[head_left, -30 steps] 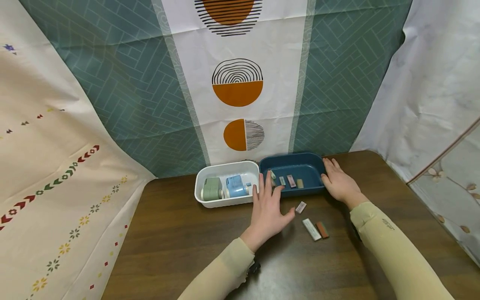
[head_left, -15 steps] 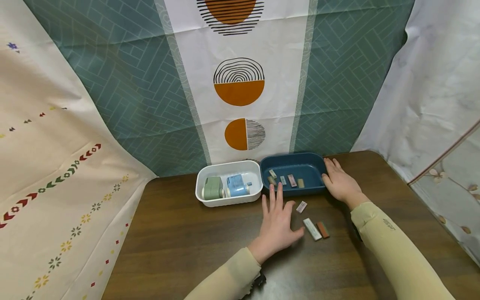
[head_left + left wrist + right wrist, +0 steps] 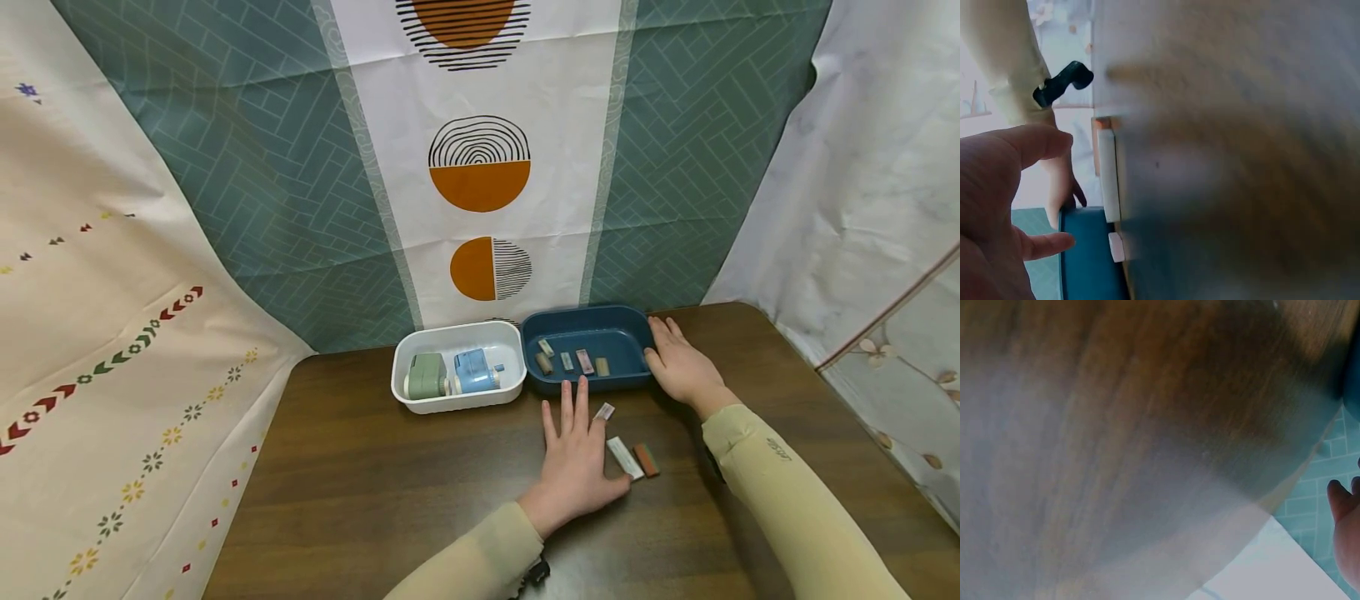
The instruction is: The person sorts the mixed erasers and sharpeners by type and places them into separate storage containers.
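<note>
My left hand [image 3: 576, 471] is spread over the table, its thumb tip right at the near end of a long white eraser [image 3: 622, 456]. An orange eraser [image 3: 646, 460] with a green edge lies just right of it. Beyond, partly covered by the left fingers, lies a small pale pinkish eraser [image 3: 605, 411]. In the left wrist view, the white eraser [image 3: 1109, 178] lies past my thumb and fingers with nothing between them. My right hand [image 3: 681, 364] rests with extended fingers against the right end of a dark blue tray [image 3: 626, 342], which holds several small erasers [image 3: 584, 361].
Against the blue tray's left side stands a white tray [image 3: 401, 375]. Inside are a green device [image 3: 427, 377] and a light blue one [image 3: 472, 371], resembling crank pencil sharpeners. Patterned cloth [image 3: 300, 208] hangs behind the wooden table [image 3: 375, 492].
My left hand has drawn back from the blue tray's left front, moving right and nearer, towards the white eraser. My right hand stays at the tray's end.
</note>
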